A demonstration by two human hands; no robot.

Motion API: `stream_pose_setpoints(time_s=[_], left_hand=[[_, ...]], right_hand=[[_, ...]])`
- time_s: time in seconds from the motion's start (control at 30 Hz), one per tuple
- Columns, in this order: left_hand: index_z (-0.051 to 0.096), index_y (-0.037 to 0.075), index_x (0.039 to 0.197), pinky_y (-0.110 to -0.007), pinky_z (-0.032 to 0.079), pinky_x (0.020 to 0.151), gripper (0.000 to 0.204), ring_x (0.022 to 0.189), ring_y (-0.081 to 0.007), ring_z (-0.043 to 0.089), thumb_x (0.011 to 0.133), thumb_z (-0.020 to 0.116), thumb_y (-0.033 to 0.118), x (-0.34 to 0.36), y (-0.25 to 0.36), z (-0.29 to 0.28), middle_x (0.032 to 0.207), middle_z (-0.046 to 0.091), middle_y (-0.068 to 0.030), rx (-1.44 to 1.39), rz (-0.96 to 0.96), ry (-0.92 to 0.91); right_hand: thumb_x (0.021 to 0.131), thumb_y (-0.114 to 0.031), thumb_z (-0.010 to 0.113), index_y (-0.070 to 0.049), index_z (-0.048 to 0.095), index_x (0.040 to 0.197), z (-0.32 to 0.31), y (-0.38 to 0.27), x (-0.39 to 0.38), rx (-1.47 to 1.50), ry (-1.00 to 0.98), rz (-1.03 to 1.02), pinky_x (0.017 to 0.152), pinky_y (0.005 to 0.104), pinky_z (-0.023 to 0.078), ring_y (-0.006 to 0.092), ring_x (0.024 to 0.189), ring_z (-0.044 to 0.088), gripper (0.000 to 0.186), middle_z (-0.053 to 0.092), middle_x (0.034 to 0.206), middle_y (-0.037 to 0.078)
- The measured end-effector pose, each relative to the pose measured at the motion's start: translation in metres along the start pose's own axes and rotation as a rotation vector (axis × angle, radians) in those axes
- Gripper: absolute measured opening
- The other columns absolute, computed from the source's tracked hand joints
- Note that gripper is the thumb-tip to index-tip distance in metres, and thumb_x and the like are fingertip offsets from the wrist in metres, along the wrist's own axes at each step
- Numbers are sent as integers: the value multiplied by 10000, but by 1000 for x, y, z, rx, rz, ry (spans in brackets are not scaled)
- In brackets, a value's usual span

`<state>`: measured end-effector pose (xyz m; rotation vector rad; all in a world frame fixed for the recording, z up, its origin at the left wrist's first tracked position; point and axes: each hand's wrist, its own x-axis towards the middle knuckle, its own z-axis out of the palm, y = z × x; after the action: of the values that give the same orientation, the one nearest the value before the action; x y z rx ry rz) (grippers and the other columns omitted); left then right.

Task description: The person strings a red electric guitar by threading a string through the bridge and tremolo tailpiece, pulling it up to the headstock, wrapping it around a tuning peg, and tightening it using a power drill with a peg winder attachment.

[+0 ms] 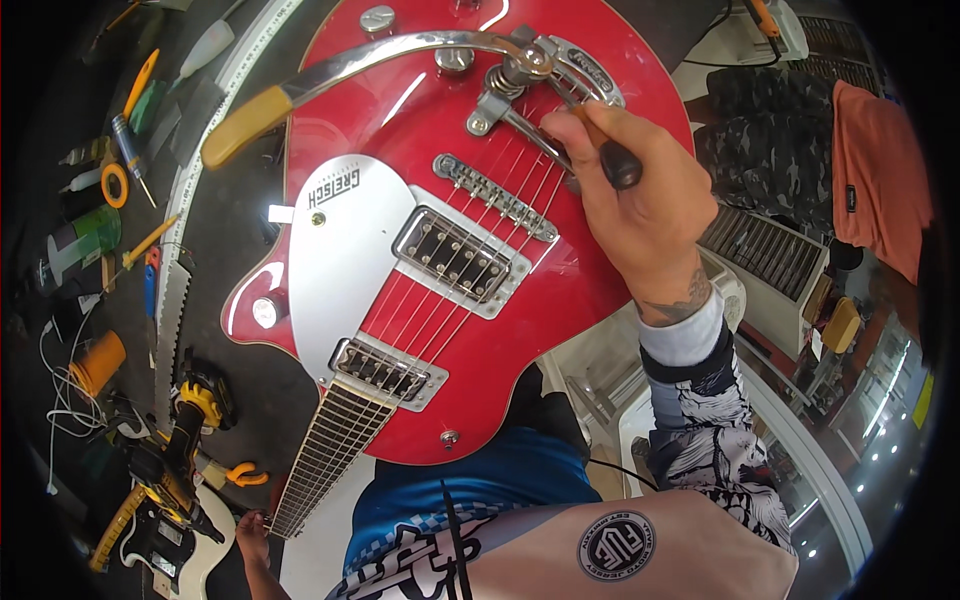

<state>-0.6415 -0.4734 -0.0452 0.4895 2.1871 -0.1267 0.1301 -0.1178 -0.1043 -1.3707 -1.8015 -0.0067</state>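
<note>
A red electric guitar (560,300) lies across the bench and my lap, its neck (330,450) pointing toward the lower left. My right hand (650,185) is closed around a hand tool with a brown and black handle (621,165). Its working end reaches in among the metal parts of the vibrato tailpiece (500,100) and is partly hidden. The curved vibrato arm (400,47), with a tan tip, extends left over the body. Strings run over the bridge (495,197) and two pickups. At the lower left my left hand (252,540) grips the neck, most fingers hidden beneath it.
Along the dark bench at left lie a long white ruler (225,100), a saw (172,310), screwdrivers, tape and orange-handled pliers (246,474). A yellow and black power drill (195,405) sits near a white guitar (205,515). Folded cloths (880,170) hang at right.
</note>
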Motion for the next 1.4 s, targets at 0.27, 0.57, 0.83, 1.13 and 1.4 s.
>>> stream_pose_setpoints(time_s=[0.27,0.57,0.83,1.13,1.4], left_hand=[[710,29,1097,-263,514,709,158,776,-89,631,1066,601,138,-2,1,-2,906,694,-3,-43,-12,-22],[707,31,1080,-272,515,713,166,763,-94,621,1076,578,135,-4,4,2,887,681,-9,-16,-12,-4],[700,23,1076,-277,524,712,157,760,-97,624,1072,578,120,-4,6,2,898,688,-19,0,-6,-8],[698,26,1069,-276,524,716,152,770,-100,632,1071,580,122,-4,5,2,920,700,-23,-20,12,-17],[696,39,1077,-275,519,737,141,799,-106,639,1066,596,137,-5,8,3,923,703,-20,-3,-23,3]], right_hand=[[765,-68,894,18,696,975,0,-3,2,-16,8,21,618,319,582,253,708,734,301,738,813,121],[763,-76,895,14,695,977,0,-4,3,-51,-8,17,612,316,578,250,701,731,307,736,808,117],[791,-101,881,0,695,982,-1,-5,3,-54,-11,41,603,324,569,256,684,721,285,727,806,118],[795,-87,870,3,686,980,-1,-3,6,-81,-39,0,631,328,580,266,731,732,276,734,850,130],[785,-7,822,35,689,1017,-2,-1,2,-24,-33,-23,683,350,604,294,782,747,271,738,871,143]])
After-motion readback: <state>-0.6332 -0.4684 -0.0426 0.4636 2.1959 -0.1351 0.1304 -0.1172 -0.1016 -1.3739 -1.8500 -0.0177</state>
